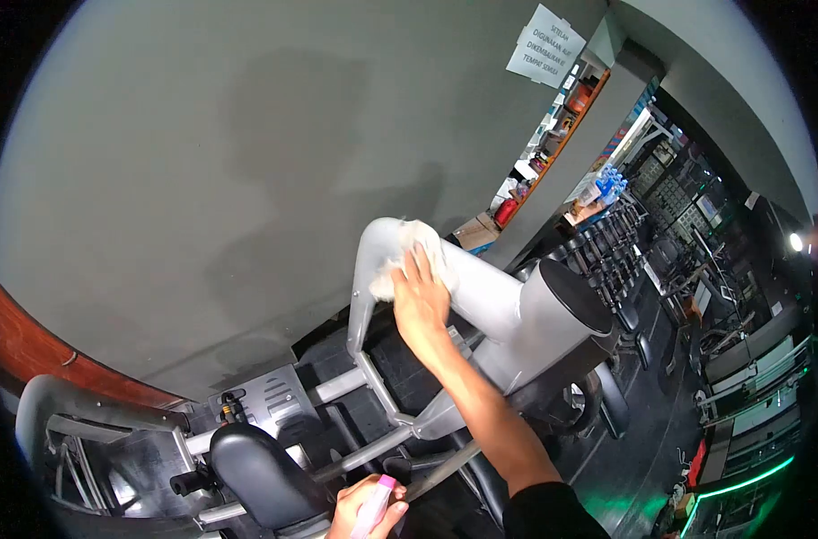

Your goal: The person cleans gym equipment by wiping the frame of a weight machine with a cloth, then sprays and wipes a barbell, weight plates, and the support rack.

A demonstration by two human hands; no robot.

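A white cloth (421,244) lies over the bend of a thick grey machine tube (481,278). My right hand (421,296) presses the cloth against this tube, its fingers extended over the fabric and the thumb side hidden in part. Low in the view, my left hand (360,512) is closed around a small bottle (373,510) with a pink top; the bottle's lower end is cut off by the frame edge. The round tube end with its black cap (566,296) is to the right of my right hand.
A black padded seat (265,476) and grey frame bars are at lower left. Behind the machine stands a grey wall (202,180). Dumbbell racks (598,251) line the right, beyond a shelf (553,153) of small items. A paper sign (546,45) hangs above.
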